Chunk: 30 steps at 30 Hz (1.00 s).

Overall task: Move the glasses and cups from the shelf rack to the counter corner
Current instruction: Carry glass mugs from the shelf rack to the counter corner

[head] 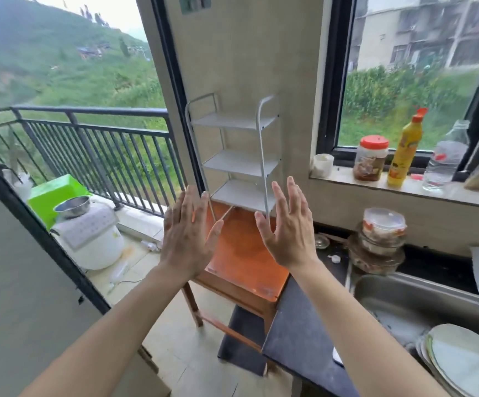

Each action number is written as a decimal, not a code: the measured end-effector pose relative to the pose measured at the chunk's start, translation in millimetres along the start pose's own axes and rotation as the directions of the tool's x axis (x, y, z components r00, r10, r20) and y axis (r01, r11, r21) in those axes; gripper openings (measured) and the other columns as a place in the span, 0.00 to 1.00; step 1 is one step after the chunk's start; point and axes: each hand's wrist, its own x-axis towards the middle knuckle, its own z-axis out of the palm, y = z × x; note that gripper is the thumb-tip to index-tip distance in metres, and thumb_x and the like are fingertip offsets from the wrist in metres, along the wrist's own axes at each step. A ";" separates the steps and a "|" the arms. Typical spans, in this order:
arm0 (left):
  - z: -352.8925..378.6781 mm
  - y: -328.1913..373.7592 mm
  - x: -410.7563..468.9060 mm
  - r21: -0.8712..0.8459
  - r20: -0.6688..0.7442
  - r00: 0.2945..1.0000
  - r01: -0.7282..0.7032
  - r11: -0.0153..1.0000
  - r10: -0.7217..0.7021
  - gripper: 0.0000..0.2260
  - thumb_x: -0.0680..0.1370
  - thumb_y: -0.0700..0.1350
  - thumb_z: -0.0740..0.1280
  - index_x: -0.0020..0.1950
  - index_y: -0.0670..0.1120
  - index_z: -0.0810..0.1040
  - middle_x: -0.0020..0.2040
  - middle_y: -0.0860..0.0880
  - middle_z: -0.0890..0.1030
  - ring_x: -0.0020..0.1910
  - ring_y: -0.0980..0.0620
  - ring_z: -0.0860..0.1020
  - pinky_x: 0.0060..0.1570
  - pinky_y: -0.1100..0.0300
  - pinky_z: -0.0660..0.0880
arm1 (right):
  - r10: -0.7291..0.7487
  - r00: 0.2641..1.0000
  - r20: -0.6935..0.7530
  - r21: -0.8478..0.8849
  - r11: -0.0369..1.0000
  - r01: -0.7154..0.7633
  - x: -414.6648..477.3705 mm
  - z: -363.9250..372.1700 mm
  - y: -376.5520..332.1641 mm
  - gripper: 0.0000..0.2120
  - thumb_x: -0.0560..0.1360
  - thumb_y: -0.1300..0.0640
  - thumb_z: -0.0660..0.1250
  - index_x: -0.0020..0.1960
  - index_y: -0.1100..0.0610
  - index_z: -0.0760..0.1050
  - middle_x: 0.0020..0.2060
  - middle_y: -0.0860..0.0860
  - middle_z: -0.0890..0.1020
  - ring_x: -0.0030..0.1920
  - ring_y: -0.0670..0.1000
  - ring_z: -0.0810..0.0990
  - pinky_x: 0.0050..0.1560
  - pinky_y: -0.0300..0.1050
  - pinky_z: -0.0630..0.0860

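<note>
A white three-tier shelf rack [239, 163] stands on an orange-topped wooden table [244, 265] against the wall; all three of its shelves are bare. My left hand [188, 234] and my right hand [285, 227] are raised in front of the rack's bottom tier, palms facing each other, fingers straight, holding nothing. A small white cup [322, 165] sits on the window sill at the corner. No glasses show on the rack.
A dark counter [298, 325] runs right of the table, with a steel sink [404, 299], stacked plates [462, 359] and stacked glass containers [381, 239]. On the sill stand a jar [371, 157], a yellow bottle [404, 150] and a water bottle [444, 159]. A white rice cooker [89, 239] sits left.
</note>
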 end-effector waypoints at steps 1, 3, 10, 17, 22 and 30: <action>4.6 -8.9 7.1 -0.005 0.002 1.000 0.002 1.000 -0.002 0.30 0.82 0.61 0.52 0.81 0.48 0.54 0.82 0.42 0.50 0.81 0.44 0.47 0.78 0.42 0.48 | -0.013 1.000 0.016 -0.005 1.000 0.013 7.2 9.7 -2.7 0.34 0.81 0.41 0.59 0.81 0.55 0.58 0.81 0.60 0.57 0.79 0.62 0.58 0.74 0.60 0.63; 17.2 -29.9 26.0 -0.012 0.009 1.000 -0.002 1.000 0.002 0.30 0.82 0.61 0.52 0.81 0.48 0.55 0.82 0.42 0.50 0.81 0.44 0.48 0.77 0.42 0.48 | -0.031 0.998 0.054 -0.030 0.999 0.033 24.1 32.1 -5.7 0.34 0.81 0.39 0.57 0.81 0.55 0.57 0.81 0.59 0.57 0.80 0.61 0.57 0.74 0.59 0.63; 82.6 -104.3 100.4 -0.103 0.037 0.997 -0.065 0.993 0.069 0.31 0.82 0.62 0.49 0.81 0.49 0.53 0.82 0.43 0.49 0.81 0.45 0.46 0.77 0.43 0.46 | 0.056 0.991 0.122 -0.135 0.990 -0.039 67.9 114.4 -1.8 0.31 0.81 0.41 0.60 0.79 0.56 0.62 0.77 0.58 0.65 0.77 0.60 0.63 0.70 0.58 0.71; 161.2 -166.3 159.6 -0.168 0.179 0.972 -0.122 0.978 0.152 0.31 0.82 0.63 0.47 0.81 0.50 0.49 0.82 0.42 0.49 0.81 0.43 0.47 0.78 0.41 0.49 | 0.285 0.948 0.142 -0.250 0.937 -0.245 96.6 195.5 0.8 0.31 0.81 0.43 0.61 0.79 0.57 0.62 0.77 0.57 0.66 0.77 0.58 0.63 0.71 0.57 0.69; 224.6 -190.2 179.8 -0.199 0.266 0.944 -0.145 0.969 0.196 0.31 0.82 0.63 0.47 0.80 0.48 0.54 0.82 0.41 0.52 0.80 0.41 0.50 0.75 0.39 0.52 | 0.405 0.907 0.118 -0.245 0.896 -0.369 108.5 244.8 11.1 0.29 0.81 0.46 0.63 0.77 0.59 0.64 0.75 0.57 0.69 0.74 0.59 0.66 0.69 0.54 0.68; 324.0 -195.1 210.0 -0.230 0.315 0.912 -0.195 0.954 0.262 0.30 0.83 0.60 0.50 0.81 0.46 0.54 0.82 0.40 0.51 0.80 0.40 0.49 0.75 0.39 0.51 | 0.515 0.849 0.114 -0.113 0.856 -0.504 144.7 337.7 76.1 0.28 0.81 0.50 0.63 0.77 0.59 0.63 0.75 0.57 0.68 0.74 0.56 0.67 0.69 0.42 0.62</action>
